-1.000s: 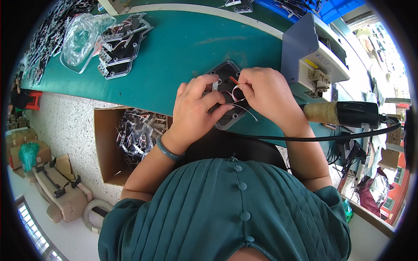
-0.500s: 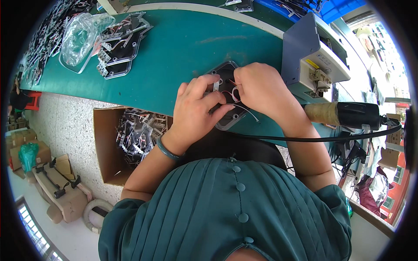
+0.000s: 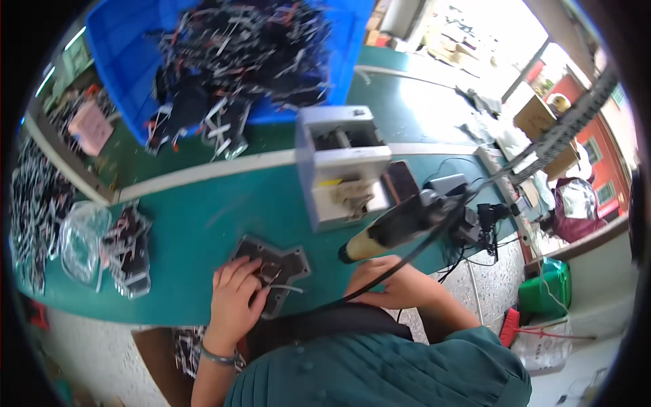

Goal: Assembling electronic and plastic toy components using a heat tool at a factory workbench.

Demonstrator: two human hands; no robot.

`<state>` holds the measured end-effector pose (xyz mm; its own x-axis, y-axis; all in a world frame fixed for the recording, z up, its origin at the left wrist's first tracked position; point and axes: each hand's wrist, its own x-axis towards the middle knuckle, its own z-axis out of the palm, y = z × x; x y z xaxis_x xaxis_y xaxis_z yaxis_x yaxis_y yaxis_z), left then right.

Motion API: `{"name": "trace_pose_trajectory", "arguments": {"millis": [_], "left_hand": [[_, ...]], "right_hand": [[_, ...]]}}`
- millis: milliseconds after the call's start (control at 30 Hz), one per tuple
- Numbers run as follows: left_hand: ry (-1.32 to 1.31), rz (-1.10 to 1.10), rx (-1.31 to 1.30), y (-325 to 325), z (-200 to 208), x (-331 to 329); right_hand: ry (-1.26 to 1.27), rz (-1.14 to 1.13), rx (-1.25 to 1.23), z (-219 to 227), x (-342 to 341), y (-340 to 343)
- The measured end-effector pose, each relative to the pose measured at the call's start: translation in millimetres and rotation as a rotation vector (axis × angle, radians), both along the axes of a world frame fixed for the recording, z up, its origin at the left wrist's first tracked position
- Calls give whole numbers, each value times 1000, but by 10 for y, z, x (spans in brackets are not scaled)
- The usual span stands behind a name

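A flat black plate in a clear casing (image 3: 296, 263) lies on the green table, with thin wires and a white wire (image 3: 288, 288) across it. My left hand (image 3: 236, 295) rests on its left part, fingers stretched out over the plate and thumb close to the white wire. Off to the right of the plate, by the table's front edge, is my right hand (image 3: 393, 281). Its fingers are bent and blurred, so whether anything is in them does not show. Just above it is a corded tool with a cream barrel and black body (image 3: 397, 224); its black cord runs past the hand.
A grey-white bench machine (image 3: 342, 166) stands behind the plate. Beyond it, a blue bin (image 3: 122, 74) holds many wired black parts. On the left sit a clear plastic bag (image 3: 83, 237) and stacked plates (image 3: 130, 254). A cardboard box (image 3: 152, 359) is below the table.
The view has swung right and up, showing the blue bin more fully. My right hand has left the plate and moved right, beneath the corded tool. My left hand has stayed on the plate.
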<state>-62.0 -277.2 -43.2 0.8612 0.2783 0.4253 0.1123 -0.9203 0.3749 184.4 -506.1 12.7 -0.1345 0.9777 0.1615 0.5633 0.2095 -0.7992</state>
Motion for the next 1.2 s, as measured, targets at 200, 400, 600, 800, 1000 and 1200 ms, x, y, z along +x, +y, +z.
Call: {"name": "trace_pose_trajectory", "arguments": {"millis": [200, 400, 600, 800, 1000, 1200], "left_hand": [[-62, 7, -16, -215, -31, 287], [-53, 15, 24, -201, -60, 282], [-62, 2, 8, -228, -7, 305], [-86, -6, 4, -268, 72, 334], [-90, -1, 32, -250, 97, 342], [-60, -10, 0, -299, 112, 320]], "right_hand": [[91, -821, 468, -227, 132, 27], [186, -559, 468, -295, -321, 604], [604, -725, 554, -506, -428, 755], [435, -302, 1021, 300, 396, 400], [558, -620, 956, 639, 306, 606], [644, -492, 931, 556, 486, 776]]}}
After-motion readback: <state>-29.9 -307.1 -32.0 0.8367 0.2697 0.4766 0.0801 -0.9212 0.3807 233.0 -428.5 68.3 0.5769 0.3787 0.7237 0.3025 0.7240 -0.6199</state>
